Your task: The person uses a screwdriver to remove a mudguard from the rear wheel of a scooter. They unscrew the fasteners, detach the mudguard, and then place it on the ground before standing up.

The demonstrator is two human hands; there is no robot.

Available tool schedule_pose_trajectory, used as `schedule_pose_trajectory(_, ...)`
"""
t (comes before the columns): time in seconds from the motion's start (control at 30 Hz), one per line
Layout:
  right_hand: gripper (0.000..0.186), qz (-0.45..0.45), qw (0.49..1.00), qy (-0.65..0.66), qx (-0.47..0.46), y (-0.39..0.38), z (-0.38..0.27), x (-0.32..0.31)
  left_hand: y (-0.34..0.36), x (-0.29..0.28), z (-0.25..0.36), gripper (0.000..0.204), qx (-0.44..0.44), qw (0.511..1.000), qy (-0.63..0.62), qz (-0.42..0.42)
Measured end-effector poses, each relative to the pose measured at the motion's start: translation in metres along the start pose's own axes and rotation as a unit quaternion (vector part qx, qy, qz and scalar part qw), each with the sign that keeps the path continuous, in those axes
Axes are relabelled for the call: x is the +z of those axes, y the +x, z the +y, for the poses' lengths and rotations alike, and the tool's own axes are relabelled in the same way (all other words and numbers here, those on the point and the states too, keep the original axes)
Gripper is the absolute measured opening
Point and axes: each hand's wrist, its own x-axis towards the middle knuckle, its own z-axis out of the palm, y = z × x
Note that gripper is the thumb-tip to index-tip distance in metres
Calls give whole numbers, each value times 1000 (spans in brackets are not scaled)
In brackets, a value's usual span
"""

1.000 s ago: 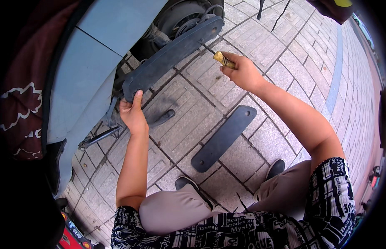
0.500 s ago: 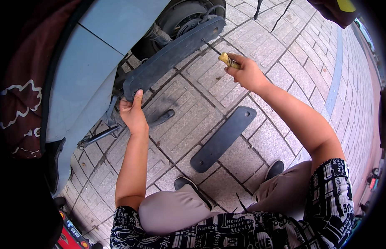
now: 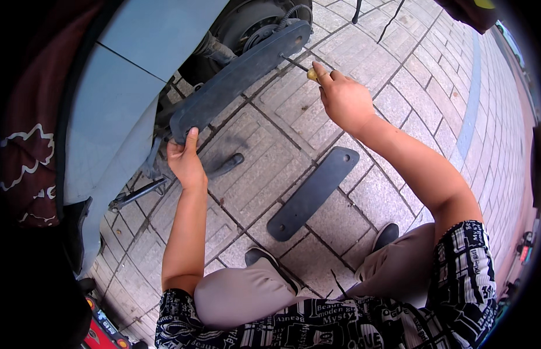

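A long dark grey panel (image 3: 235,75) with rounded ends slants along the side of a light blue scooter (image 3: 131,41), in front of its wheel (image 3: 253,29). My left hand (image 3: 186,157) pinches the panel's near lower end, thumb on the face and fingers behind it. In my right hand (image 3: 347,100) is a screwdriver (image 3: 296,64) with a yellowish handle, mostly hidden by the fingers. Its tip meets the panel near the far end, by a small hole or screw that I cannot make out. A second, similar panel (image 3: 313,193) lies on the paving between my hands and feet.
The scooter's kickstand (image 3: 139,193) reaches down to the paving (image 3: 259,174) at the left. My shoes (image 3: 387,237) are just behind the loose panel. A red and black object (image 3: 102,331) stands at the lower left. Dark cloth (image 3: 29,139) hangs at the left edge.
My right hand has turned around the screwdriver handle, its back now facing up and covering more of it. My left hand keeps its grip on the panel.
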Motion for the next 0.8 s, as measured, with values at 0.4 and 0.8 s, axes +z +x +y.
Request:
schedule_pose_trajectory(0.4, 31, -177, 538, 754, 334, 5, 3, -25, 5, -8, -3, 17, 14, 1000, 10, -10)
schedule_pose_trajectory(0.8, 54, 35, 999, 2, -34, -5, 2, -19, 3, -2, -5, 17, -28, 1000, -4, 1)
